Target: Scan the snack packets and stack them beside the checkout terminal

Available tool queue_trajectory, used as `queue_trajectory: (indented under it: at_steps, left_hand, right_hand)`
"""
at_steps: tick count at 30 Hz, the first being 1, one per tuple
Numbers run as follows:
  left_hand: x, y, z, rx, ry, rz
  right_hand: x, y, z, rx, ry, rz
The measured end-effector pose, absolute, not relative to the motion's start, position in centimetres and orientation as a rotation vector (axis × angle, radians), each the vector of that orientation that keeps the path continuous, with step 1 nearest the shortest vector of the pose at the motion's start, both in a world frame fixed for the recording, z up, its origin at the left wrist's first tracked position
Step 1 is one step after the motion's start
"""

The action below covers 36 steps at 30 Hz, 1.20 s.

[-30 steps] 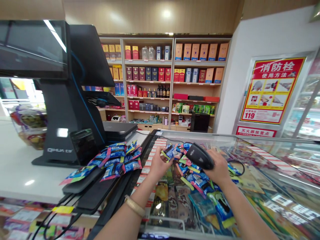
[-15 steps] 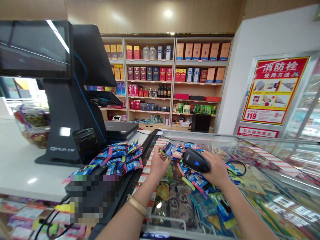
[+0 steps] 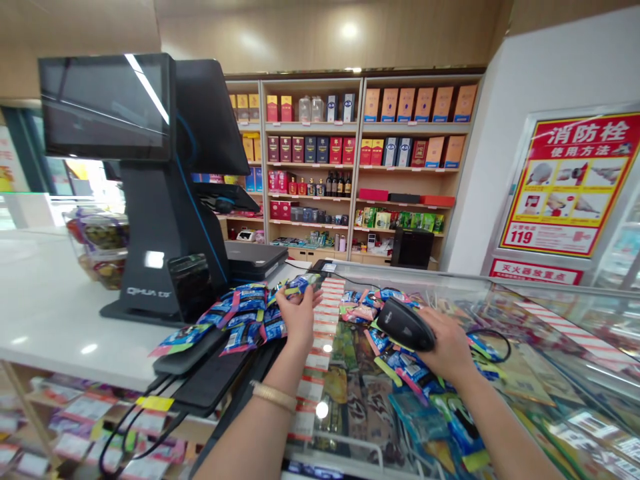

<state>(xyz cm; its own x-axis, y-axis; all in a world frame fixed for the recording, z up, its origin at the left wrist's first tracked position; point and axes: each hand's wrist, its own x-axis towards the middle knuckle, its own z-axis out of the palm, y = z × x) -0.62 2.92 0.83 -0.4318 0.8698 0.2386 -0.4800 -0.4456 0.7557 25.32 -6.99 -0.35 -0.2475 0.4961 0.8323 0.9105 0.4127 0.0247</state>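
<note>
Red poster (image 3: 573, 183) on white wall (image 3: 490, 167) | orange boxes (image 3: 424, 105) on top shelf (image 3: 425, 129)

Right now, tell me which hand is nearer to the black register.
Left. The left hand is just to the right of the black register, holding a blue packet; the right hand is farther right, holding a scanner.

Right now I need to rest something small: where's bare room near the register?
The white counter is bare left of the register, in front of the clear jars. It's crowded right of the register, where blue packets pile by the left hand, and on the glass top, where more lie around the scanner.
</note>
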Motion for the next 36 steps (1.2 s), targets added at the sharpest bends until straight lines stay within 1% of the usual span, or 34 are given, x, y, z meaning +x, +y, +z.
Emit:
queue_trajectory:
  at_steps: [5,13,17,20,23,27,32,36]
  left_hand:
    - [-3.1,3.7,2.1,0.624,0.651,2.100]
    - [-3.6,3.3,2.6,0.654,0.592,1.953]
    - [-2.9,3.4,1.9,0.728,0.698,1.924]
    - [-1.7,3.1,1.0,1.000,0.842,1.853]
    - [0.2,1.9,0.0,1.558,0.871,1.655]
    - [2.8,-0.5,-1.4,2.214,0.816,1.211]
    - [4.2,-1.8,-3.1,2.506,0.993,0.788]
    - [4.5,-1.5,-3.9,2.513,0.972,0.694]
  right_hand:
    - [25.4,-6.9,-0.5,-1.199,-1.885,-0.693]
    - [25.2,-7.0,-0.3,-1.154,-1.874,-0.720]
    - [25.1,-7.0,-0.2,-1.168,-1.851,-0.731]
    - [25.2,-7.0,-0.2,-1.201,-1.798,-0.737]
    - [25.4,-7.0,-0.2,-1.216,-1.742,-0.742]
    - [25.5,-7.1,0.0,-1.227,-1.728,-0.735]
    - [25.4,-7.2,0.1,-1.264,-1.736,-0.700]
    - [25.4,-7.2,0.1,-1.262,-1.748,-0.679]
